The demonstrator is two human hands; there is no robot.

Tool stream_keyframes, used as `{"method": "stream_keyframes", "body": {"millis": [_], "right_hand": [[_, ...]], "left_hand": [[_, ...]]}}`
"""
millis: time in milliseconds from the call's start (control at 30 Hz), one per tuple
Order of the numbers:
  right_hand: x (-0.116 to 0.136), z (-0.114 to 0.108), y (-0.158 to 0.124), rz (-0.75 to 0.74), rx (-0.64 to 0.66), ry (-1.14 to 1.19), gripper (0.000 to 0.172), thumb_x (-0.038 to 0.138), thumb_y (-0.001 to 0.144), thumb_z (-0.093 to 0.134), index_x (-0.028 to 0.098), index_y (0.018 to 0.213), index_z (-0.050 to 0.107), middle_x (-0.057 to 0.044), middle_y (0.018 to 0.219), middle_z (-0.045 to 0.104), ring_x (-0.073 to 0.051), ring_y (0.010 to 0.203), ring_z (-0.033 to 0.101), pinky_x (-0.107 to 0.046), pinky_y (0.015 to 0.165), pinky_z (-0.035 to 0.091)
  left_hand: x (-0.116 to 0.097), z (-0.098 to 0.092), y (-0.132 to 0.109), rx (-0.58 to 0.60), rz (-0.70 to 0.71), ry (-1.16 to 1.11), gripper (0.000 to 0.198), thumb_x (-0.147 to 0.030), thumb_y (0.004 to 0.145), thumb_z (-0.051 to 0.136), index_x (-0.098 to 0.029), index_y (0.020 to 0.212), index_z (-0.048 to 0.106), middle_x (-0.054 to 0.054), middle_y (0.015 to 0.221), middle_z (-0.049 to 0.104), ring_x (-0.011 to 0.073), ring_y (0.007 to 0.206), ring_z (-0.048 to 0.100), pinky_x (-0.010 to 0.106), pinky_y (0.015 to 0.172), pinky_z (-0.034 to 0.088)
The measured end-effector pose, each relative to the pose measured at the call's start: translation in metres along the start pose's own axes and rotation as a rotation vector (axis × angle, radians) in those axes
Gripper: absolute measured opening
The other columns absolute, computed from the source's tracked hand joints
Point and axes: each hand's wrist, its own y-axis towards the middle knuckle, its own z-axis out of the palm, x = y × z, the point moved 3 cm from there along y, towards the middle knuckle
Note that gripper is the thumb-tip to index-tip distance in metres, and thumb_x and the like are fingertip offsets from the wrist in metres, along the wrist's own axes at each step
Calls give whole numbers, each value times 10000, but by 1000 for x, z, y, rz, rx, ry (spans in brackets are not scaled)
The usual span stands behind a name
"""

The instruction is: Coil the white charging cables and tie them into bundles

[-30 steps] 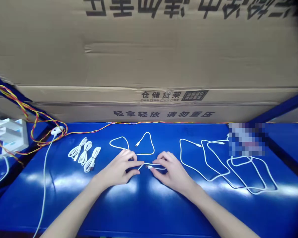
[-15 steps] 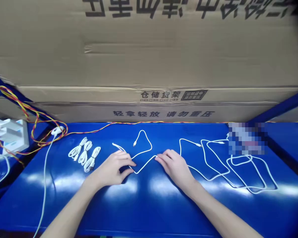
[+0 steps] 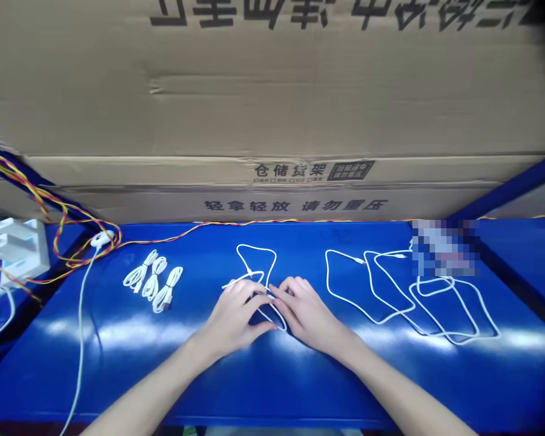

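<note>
Both my hands meet over a white charging cable (image 3: 275,257) at the middle of the blue shelf. My left hand (image 3: 241,312) curls around part of the cable, its thumb stretched toward the right. My right hand (image 3: 303,312) pinches the cable between thumb and fingers, fingertips close to those of the left. A loop of the cable lies beyond the hands, with its plug near the left knuckles. Another bend shows below, between the two thumbs. Left of my hands lie three coiled white cables (image 3: 166,293). To the right, loose white cables (image 3: 381,290) spread in wide loops.
Large cardboard boxes (image 3: 272,121) form a wall behind the blue shelf (image 3: 272,387). A white power strip (image 3: 27,251) with plugs sits at the far left, near red-yellow twisted wires (image 3: 63,212). A blurred packet (image 3: 445,248) lies at the back right.
My left hand has moved right, bringing the cable with it, and now meets my right hand. The cable's far loop has shifted and its bends are closer together.
</note>
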Motion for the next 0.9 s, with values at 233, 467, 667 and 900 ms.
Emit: {"method": "stream_keyframes", "body": {"millis": [233, 467, 667, 900], "right_hand": [[-3, -7, -9, 90, -6, 274, 288, 267, 1079, 500, 249, 1347, 604, -59, 1089, 707, -210, 1021, 627, -432, 1017, 463], [-8, -21, -22, -75, 33, 122, 193, 353, 1008, 655, 274, 1171, 723, -84, 1207, 681, -242, 1107, 638, -466, 1017, 477], [-13, -11, -23, -221, -21, -65, 277, 179, 1040, 549, 226, 1263, 706, -101, 1167, 738, -252, 1074, 659, -454, 925, 542], [-6, 4, -27, -294, -10, -307, 346, 71, 998, 510, 102, 1302, 671, -160, 1131, 719, -289, 1052, 645, -472, 917, 561]], "left_hand": [[-4, 6, 0, -54, -20, 114, 412, -577, 867, 755, -233, 1093, 739, 75, 1016, 741, 251, 951, 651, 424, 843, 486], [-9, 8, -2, -62, -66, 240, 283, -479, 946, 696, -244, 1091, 758, 80, 978, 717, 237, 883, 627, 414, 779, 439], [0, -1, -3, 19, -78, 274, 341, -463, 973, 650, -224, 1206, 716, 98, 1066, 730, 272, 966, 643, 452, 834, 447], [22, -24, -3, 1, -189, 232, 246, -302, 945, 628, -251, 1162, 732, 63, 1143, 741, 244, 948, 646, 400, 771, 492]]}}
